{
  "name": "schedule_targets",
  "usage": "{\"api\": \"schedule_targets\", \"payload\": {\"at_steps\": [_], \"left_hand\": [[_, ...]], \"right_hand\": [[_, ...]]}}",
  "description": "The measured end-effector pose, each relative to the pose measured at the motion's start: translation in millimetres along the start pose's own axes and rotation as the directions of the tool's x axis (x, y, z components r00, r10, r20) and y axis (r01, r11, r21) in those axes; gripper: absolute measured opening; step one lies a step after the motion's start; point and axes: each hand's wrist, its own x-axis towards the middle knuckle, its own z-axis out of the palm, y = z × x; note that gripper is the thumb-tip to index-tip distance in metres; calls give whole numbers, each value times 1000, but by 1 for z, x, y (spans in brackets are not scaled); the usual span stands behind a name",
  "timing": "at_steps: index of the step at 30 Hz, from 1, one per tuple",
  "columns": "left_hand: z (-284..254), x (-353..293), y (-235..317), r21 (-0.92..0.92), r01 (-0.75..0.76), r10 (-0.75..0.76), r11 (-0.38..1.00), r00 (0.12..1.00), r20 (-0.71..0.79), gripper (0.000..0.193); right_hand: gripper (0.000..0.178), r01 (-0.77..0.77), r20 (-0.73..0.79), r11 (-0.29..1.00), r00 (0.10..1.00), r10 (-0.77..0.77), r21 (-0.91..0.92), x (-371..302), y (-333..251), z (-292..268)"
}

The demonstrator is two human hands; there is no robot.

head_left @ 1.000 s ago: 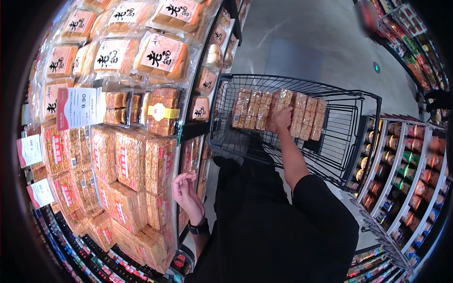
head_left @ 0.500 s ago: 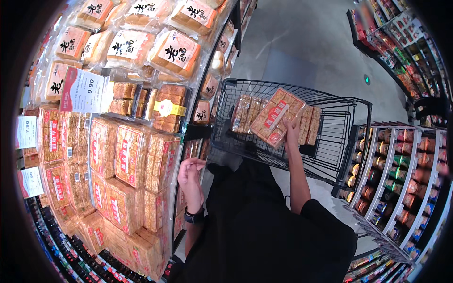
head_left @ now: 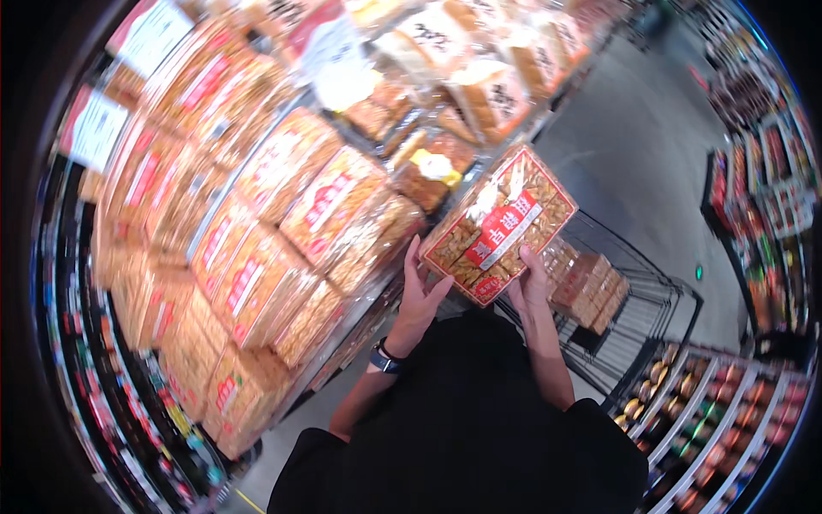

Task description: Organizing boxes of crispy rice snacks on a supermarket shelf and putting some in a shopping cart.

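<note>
Both forearms are slanting upward in front of the dark-clothed torso, converging on a clear-wrapped package with a red-bordered face and a red label band. The right grip is closing on the package at its lower-right edge: the thumb is lying over the printed face, pointing upward, while the other fingers are passing behind and hiding from view. The right wrist is running nearly in line with its forearm, which is leaning slightly leftward from a short black sleeve. The left grip is standing at the left corner, its thumb and forefinger spreading apart; the thumb tip is meeting the lower-left edge and the forefinger is extending upward just beside the corner. Whether this grip is closing firmly on the package, one cannot tell, since some of its fingers are not showing. The left forearm is inclining toward the right, and a dark wristband is encircling its wrist. The package itself is resting between the two grips, tilting so that its label band is climbing toward the upper right and its face is turning up to the viewer. Stacks of similar packages are filling the shelf at left, with wrapped loaves lying farther up, while other packages are sitting in a black wire cart at right.
</note>
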Motion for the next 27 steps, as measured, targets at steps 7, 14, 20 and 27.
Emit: {"api": "schedule_targets", "payload": {"at_steps": [7, 14, 20, 27], "left_hand": [[-73, -28, 34, -130, -193, 144, 973, 938, -316, 76], [-109, -57, 32, -72, -178, 141, 981, 921, -364, 71], [-120, -58, 30, -125, -174, 113, 977, 915, -388, 76], [-117, -47, 24, -180, -291, 204, 940, 899, -387, 77]], "right_hand": [[55, -105, -35, 989, 994, 102, -102, 23, 101, 137], [56, -212, 99, 977, 972, 215, -37, 45, 171, 195], [49, -344, 35, 894, 929, 369, -288, 43, 178, 199], [65, -150, 52, 840, 977, 206, -521, 51, 142, 151]]}}
